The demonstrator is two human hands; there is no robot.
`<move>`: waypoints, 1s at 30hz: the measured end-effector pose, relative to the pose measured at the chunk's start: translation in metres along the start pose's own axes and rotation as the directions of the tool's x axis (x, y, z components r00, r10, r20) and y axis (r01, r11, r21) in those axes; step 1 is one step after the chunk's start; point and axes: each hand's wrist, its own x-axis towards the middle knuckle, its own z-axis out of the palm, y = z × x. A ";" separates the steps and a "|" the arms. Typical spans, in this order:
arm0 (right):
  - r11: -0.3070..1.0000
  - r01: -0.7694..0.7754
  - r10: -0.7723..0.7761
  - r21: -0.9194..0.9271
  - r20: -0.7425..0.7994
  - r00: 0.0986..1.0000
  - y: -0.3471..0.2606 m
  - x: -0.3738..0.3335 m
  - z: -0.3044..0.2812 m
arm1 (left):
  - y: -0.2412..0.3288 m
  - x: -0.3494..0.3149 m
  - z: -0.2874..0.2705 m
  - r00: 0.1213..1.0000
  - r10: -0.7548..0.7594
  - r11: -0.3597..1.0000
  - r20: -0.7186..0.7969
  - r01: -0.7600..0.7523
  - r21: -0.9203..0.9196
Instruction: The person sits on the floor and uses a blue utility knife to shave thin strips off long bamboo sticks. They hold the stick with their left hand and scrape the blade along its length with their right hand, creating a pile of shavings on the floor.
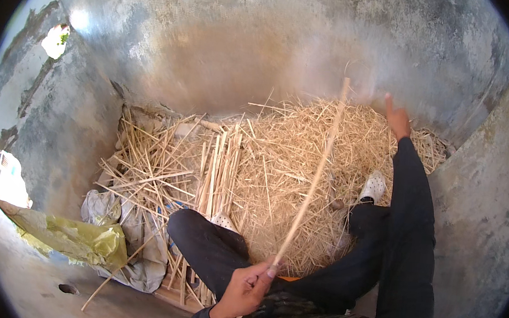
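Note:
My left hand (244,290) is closed around a long thin bamboo stick (313,182) near its lower end. The stick slants up and to the right, its tip reaching above the heap of fine straw-like shavings (291,156). My right hand (396,119) is stretched far out at the upper right, over the back edge of the heap, with a finger pointing up and nothing in it. My legs in dark trousers and white shoes (374,186) rest on the shavings.
A pile of split bamboo sticks (169,163) lies to the left of the heap. Grey and yellow-green sacks (78,237) sit at the lower left. Rough concrete walls (228,41) close in behind and on both sides.

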 end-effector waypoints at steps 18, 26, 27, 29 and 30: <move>0.717 0.517 -0.689 0.468 0.359 0.630 -0.137 -0.253 -0.022 | 0.016 0.056 0.010 0.973 0.181 0.971 -0.140 -0.155 0.182; 0.549 0.707 -0.832 0.446 0.214 0.511 -0.153 -0.263 -0.028 | 0.021 0.049 0.004 0.975 0.134 0.988 -0.176 -0.118 0.099; 0.590 0.706 -0.803 0.391 0.191 0.564 -0.153 -0.254 -0.023 | 0.025 0.051 0.004 0.975 0.140 0.988 -0.176 -0.126 0.088; 0.666 0.689 -0.740 0.285 0.143 0.657 -0.147 -0.232 -0.008 | 0.021 0.043 0.008 0.975 0.169 0.973 -0.141 -0.143 0.181; 0.692 0.664 -0.717 0.282 0.171 0.675 -0.145 -0.221 0.001 | 0.018 0.036 0.006 0.976 0.174 0.958 -0.134 -0.137 0.250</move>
